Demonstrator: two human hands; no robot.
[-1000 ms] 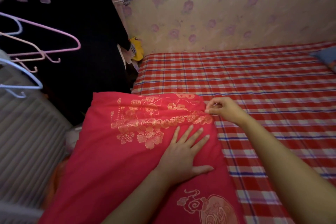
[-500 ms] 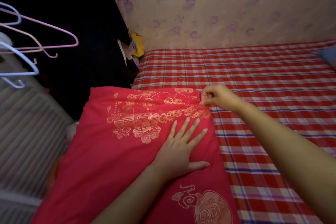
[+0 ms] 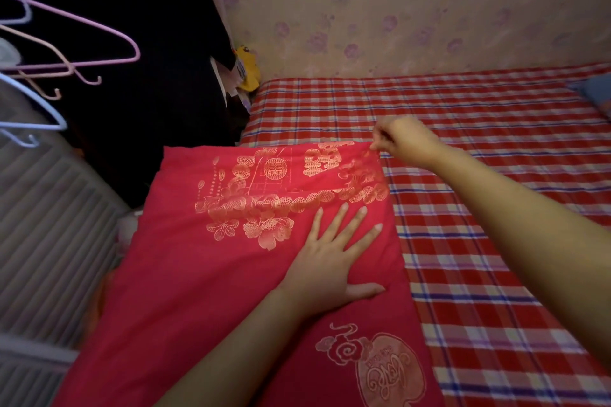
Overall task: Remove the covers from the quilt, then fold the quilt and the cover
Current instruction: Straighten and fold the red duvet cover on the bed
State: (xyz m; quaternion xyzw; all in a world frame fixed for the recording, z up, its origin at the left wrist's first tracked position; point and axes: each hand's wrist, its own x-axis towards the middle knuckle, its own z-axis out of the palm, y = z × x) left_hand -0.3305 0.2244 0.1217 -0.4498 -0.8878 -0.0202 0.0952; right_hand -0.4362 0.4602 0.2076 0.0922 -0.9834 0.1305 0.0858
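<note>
A red quilt cover [image 3: 205, 274] with gold flower prints lies folded along the left side of the bed, its far end stretched flat. My left hand [image 3: 330, 258] lies flat on the cover, fingers spread, pressing it down near its right edge. At the cover's far right corner, my right hand [image 3: 400, 139] pinches the cloth between thumb and fingers. I cannot tell whether a quilt lies inside the cover.
The bed carries a red, white and blue plaid sheet [image 3: 479, 208]. Black clothing [image 3: 148, 59] and pastel hangers [image 3: 66, 53] hang at the left. A yellow toy [image 3: 248, 69] sits in the corner by the floral wall. A blue pillow [image 3: 598, 92] lies far right.
My right hand has pulled the cover's far right corner away from me, and the bunched gold print now lies flatter. The left hand stays pressed in place.
</note>
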